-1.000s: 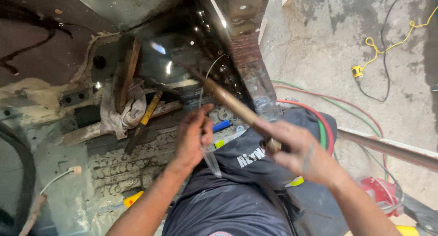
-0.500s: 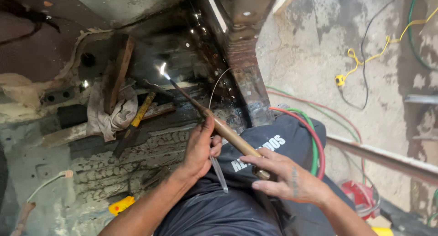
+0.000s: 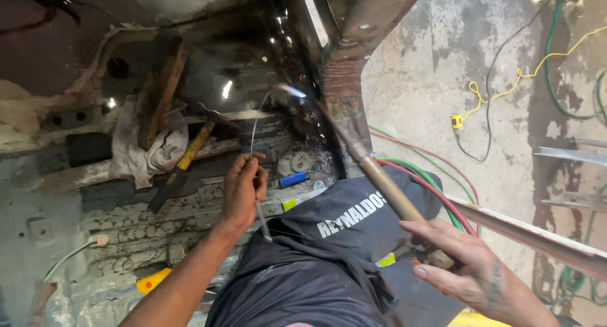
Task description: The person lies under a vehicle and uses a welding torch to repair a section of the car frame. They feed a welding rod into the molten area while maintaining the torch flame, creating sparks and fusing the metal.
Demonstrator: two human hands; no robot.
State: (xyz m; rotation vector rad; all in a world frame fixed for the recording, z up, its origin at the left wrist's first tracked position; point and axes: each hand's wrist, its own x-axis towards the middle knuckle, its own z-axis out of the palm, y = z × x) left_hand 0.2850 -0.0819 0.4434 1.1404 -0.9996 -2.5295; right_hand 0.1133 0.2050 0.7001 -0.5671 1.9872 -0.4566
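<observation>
My right hand (image 3: 465,267) grips the handle end of a long brass gas torch (image 3: 379,175). Its tip burns with a bright flame (image 3: 292,90) against the blackened metal of a rusted vehicle pillar (image 3: 344,80). My left hand (image 3: 243,188) pinches a thin metal filler rod (image 3: 253,134) that rises toward the flame. A dark-trousered knee (image 3: 341,232) lies between both hands.
A yellow-handled hammer (image 3: 190,153) and a dirty rag (image 3: 148,147) rest on the floor pan at left. Red and green hoses (image 3: 436,175) run across the concrete at right, with a yellow cable (image 3: 499,90) beyond. A metal strip (image 3: 531,232) lies at right.
The torch tip and flame have swung right and up toward the pillar. My left hand has raised the rod higher. My right hand has slid down to the lower right.
</observation>
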